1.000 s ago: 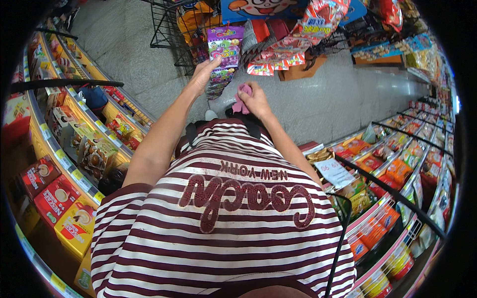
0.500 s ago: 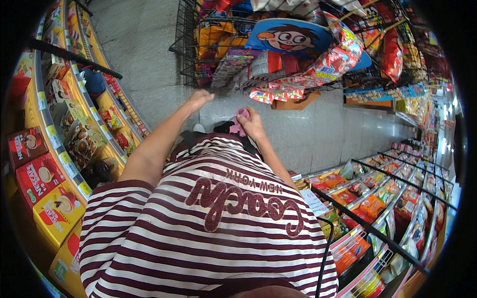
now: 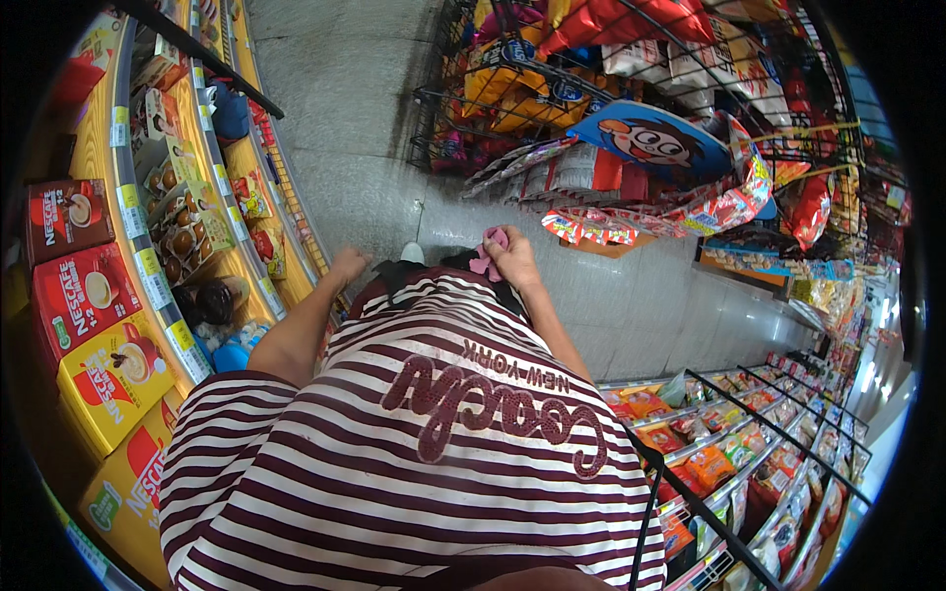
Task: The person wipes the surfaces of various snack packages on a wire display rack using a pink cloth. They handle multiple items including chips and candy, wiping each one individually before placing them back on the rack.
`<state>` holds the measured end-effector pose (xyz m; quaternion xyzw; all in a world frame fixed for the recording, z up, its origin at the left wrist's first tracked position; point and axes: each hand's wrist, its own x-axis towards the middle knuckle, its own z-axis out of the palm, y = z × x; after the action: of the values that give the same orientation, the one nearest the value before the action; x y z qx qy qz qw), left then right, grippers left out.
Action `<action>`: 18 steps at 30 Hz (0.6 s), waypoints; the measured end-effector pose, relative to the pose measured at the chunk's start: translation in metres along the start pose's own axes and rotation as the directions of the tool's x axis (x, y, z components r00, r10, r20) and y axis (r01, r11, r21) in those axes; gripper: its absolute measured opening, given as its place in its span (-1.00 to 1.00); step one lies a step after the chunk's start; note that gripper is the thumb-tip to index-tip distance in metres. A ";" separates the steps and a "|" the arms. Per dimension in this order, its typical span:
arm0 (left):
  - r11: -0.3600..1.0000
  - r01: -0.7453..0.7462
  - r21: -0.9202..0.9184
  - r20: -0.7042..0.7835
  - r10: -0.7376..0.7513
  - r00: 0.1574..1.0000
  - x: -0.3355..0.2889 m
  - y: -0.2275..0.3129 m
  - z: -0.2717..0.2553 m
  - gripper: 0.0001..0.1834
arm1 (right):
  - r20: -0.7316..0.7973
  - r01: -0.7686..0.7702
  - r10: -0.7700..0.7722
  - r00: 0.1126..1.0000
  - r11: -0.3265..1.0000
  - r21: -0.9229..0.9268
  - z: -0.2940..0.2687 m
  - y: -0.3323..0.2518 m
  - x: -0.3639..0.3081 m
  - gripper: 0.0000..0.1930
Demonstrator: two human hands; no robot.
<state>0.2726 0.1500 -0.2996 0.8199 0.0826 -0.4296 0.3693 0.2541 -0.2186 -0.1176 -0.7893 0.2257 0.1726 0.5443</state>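
My right hand (image 3: 516, 262) is closed around a crumpled pink cloth (image 3: 485, 264), held in front of my waist. Part of the cloth sticks out past the fingers on the left side. My left hand (image 3: 348, 265) hangs low beside the left-hand shelves, its fingers curled in and nothing visible in them. Closest to that hand is the yellow edge of the lower shelf (image 3: 297, 239). Below and between my hands the tip of a white shoe (image 3: 413, 253) shows on the floor.
Shelves on the left carry boxes of coffee (image 3: 87, 295) and trays of brown eggs (image 3: 187, 231). Ahead on the right stands a black wire rack (image 3: 426, 128) full of snack bags, with a blue cartoon sign (image 3: 650, 138). Packaged snacks (image 3: 711, 463) fill tiered shelves at right.
My left hand has drawn back and lower, toward the left shelves, its fingers now more curled. The view has shifted, so the wire rack sits farther right. My right hand still holds the pink cloth.
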 end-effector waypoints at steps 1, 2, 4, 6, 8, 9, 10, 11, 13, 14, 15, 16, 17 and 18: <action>0.999 0.008 -0.032 0.008 -0.008 1.000 -0.002 -0.001 0.001 -0.49 | 0.007 -0.003 0.003 1.000 0.999 -0.034 0.002 -0.007 0.000 -0.73; 0.998 -0.019 -0.059 -0.009 0.019 1.000 -0.002 0.000 0.002 -0.49 | 0.013 -0.006 0.007 1.000 0.998 -0.067 0.003 -0.013 -0.001 -0.74; 0.991 -0.080 -0.105 -0.044 0.076 0.996 -0.009 0.021 -0.005 -0.50 | 0.012 0.032 -0.030 0.999 0.986 -0.167 0.007 -0.014 0.005 -0.75; 0.965 -0.135 -0.226 -0.072 0.121 0.990 0.003 0.020 -0.002 -0.52 | 0.016 0.106 -0.106 0.994 0.952 -0.288 0.013 0.006 0.015 -0.77; 0.947 -0.126 -0.294 -0.073 0.109 0.991 0.011 0.022 -0.001 -0.55 | 0.038 0.116 -0.110 0.993 0.955 -0.272 0.016 0.003 0.017 -0.73; 0.949 -0.094 -0.302 -0.056 0.081 0.995 0.010 0.034 -0.007 -0.57 | 0.046 0.118 -0.110 0.993 0.957 -0.267 0.017 0.003 0.018 -0.71; 0.947 -0.063 -0.315 -0.052 0.049 0.997 0.009 0.040 -0.011 -0.59 | 0.068 0.097 -0.083 0.994 0.962 -0.256 0.017 -0.015 0.015 -0.71; 0.943 -0.068 -0.325 -0.071 0.048 0.996 0.004 0.045 -0.012 -0.59 | 0.091 0.077 -0.056 0.994 0.966 -0.248 0.017 -0.034 0.010 -0.72; 0.942 -0.096 -0.322 -0.114 0.062 0.992 0.005 0.051 -0.020 -0.61 | 0.144 0.047 -0.018 0.989 0.979 -0.197 0.023 -0.050 0.011 -0.74; 0.948 -0.120 -0.295 -0.123 0.087 0.989 0.006 0.049 -0.022 -0.63 | 0.188 0.035 -0.004 0.982 0.986 -0.166 0.028 -0.050 0.015 -0.75; 0.953 -0.148 -0.265 -0.130 0.117 0.985 0.011 0.039 -0.023 -0.65 | 0.226 0.022 0.008 0.974 0.991 -0.134 0.031 -0.051 0.020 -0.76; 0.956 -0.184 -0.228 -0.132 0.156 0.979 0.016 0.038 -0.027 -0.67 | 0.288 -0.081 0.104 0.952 0.993 -0.088 0.036 -0.048 0.030 -0.80; 0.957 -0.168 -0.235 -0.127 0.141 0.982 0.019 0.036 -0.031 -0.67 | 0.278 0.029 -0.001 0.961 0.995 -0.096 0.042 -0.043 0.035 -0.82; 0.958 -0.150 -0.243 -0.125 0.123 0.985 0.018 0.036 -0.034 -0.66 | 0.292 0.056 -0.018 0.956 0.991 -0.122 0.048 -0.039 0.045 -0.81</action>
<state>0.3221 0.1445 -0.2818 0.7924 0.0994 -0.3439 0.4939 0.3116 -0.1693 -0.1269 -0.7932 0.1167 0.2904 0.5224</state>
